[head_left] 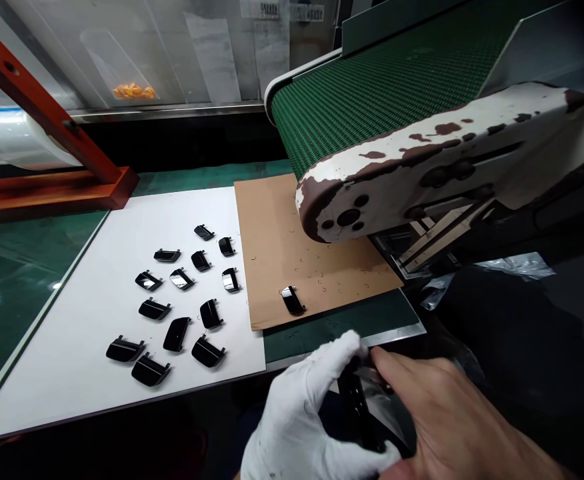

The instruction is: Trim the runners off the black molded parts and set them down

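My left hand [302,413], in a white glove, is closed around a glossy black plastic part [357,407] just below the table's front edge. My bare right hand [442,413] pinches the same part from the right, fingers pressed on its top end. Several similar black glossy parts [179,300] lie spread over a white sheet [92,313] to the left. One more black part [292,300] lies alone on a brown cardboard sheet [282,233] ahead of my hands.
A green conveyor belt [372,87] with a worn white end housing [422,167] overhangs the cardboard at the right. An orange frame [52,153] stands at the back left. Clear plastic bags [512,267] lie under the conveyor at the right.
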A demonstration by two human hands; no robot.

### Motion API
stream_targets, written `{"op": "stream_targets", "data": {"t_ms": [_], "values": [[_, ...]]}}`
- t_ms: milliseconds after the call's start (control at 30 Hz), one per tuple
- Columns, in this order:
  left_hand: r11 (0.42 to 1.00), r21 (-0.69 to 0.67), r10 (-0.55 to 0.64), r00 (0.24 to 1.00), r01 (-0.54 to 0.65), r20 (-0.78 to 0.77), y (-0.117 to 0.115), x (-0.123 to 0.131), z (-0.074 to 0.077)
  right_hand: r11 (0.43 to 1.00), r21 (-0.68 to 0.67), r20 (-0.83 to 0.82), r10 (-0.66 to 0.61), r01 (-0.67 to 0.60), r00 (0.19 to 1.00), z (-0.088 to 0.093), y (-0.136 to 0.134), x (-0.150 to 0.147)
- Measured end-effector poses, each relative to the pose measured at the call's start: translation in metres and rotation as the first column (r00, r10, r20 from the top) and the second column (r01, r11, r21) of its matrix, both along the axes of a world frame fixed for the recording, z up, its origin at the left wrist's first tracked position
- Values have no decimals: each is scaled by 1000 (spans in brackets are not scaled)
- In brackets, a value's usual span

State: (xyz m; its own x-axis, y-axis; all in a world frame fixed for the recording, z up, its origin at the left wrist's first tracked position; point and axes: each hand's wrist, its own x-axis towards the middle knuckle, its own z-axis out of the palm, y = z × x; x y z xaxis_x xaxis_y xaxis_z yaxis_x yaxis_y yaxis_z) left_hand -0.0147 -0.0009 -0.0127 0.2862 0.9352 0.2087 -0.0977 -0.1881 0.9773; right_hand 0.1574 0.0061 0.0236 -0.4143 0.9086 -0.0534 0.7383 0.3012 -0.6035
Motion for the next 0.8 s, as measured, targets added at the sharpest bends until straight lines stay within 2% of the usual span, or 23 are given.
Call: {"op": "stream_targets", "data": {"t_ms": [167, 433, 800], "values": [[999, -39, -16, 1000, 16, 20, 0, -3, 4, 1000, 16, 41, 23, -24, 999, 0, 1, -3], [992, -121, -20, 997, 29, 72, -2, 0, 1, 970, 237, 69, 43, -59, 997, -14, -1, -3], [993, -99, 50, 997, -56, -59, -7, -4, -12, 923, 378, 94, 36, -69, 995, -23, -3, -5]]}}
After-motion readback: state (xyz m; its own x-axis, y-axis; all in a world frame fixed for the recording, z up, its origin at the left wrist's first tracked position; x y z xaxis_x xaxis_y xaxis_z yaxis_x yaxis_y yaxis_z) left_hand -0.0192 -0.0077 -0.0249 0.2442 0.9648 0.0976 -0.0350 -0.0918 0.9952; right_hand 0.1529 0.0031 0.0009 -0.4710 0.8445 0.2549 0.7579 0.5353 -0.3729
